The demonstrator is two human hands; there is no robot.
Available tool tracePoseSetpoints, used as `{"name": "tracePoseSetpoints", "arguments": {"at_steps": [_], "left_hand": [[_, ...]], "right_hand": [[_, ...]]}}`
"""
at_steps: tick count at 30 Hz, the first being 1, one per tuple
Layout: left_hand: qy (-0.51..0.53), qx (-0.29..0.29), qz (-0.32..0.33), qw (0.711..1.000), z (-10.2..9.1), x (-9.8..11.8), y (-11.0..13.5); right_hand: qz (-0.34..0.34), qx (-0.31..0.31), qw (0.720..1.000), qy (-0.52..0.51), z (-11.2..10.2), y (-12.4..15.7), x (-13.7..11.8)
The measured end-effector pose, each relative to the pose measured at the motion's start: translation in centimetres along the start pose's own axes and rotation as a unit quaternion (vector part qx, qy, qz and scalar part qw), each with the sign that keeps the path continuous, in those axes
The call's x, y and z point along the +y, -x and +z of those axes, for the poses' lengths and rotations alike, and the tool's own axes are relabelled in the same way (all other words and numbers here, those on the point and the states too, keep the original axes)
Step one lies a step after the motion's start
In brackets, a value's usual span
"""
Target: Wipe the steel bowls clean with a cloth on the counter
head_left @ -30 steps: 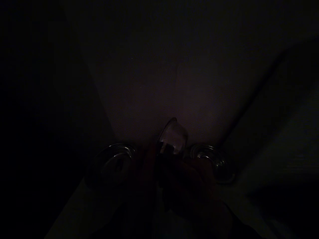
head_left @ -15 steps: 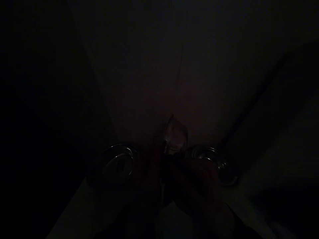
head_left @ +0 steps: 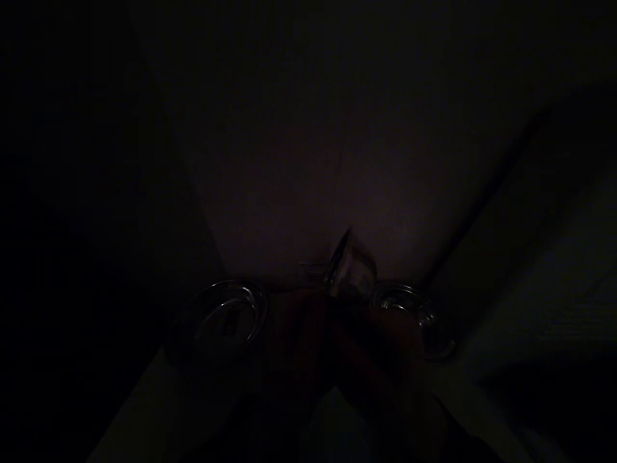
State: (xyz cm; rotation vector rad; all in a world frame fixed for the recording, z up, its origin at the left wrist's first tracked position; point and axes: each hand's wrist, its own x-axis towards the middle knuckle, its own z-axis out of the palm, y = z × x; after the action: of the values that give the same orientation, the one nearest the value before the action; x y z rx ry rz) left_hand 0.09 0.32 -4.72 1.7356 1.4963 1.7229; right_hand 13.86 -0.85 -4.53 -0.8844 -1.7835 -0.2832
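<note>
The view is very dark. A small shiny metal bowl [head_left: 357, 275] is tilted on its side near the middle, its rim facing left. My right hand [head_left: 385, 347] is just below it, with fingers that seem closed on its lower edge. My left hand [head_left: 296, 334] is close beside, left of the bowl. Its fingers are lost in the dark, so I cannot tell whether it touches the bowl.
A round metal dish [head_left: 226, 321] with a shiny rim stands on the left of a pale tabletop [head_left: 139, 405]. Another shiny metal dish [head_left: 436, 334] is on the right, partly behind my right hand. A pale wall or panel [head_left: 289, 193] rises behind.
The small bowl has shifted a little to the right and turned slightly. My left hand has also moved slightly. Both dishes stay in place.
</note>
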Motion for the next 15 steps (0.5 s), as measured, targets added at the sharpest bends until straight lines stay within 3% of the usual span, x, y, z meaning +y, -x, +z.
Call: {"name": "tracePoseSetpoints", "arguments": {"at_steps": [5, 11, 15], "left_hand": [[0.040, -0.062, -0.074, 0.995, 0.1, 1.8, -0.2], [0.141, -0.105, -0.192, 0.966, 0.3, 2.9, -0.5], [0.154, -0.099, -0.219, 0.958, 0.2, 2.6, -1.2]], "right_hand": [[-0.043, 0.031, 0.996, 0.072, -0.3, -0.6, 0.5], [0.075, 0.018, 0.995, 0.064, -0.3, -1.6, 1.3], [-0.018, -0.054, 0.992, 0.109, 0.5, -1.0, 0.3]]}}
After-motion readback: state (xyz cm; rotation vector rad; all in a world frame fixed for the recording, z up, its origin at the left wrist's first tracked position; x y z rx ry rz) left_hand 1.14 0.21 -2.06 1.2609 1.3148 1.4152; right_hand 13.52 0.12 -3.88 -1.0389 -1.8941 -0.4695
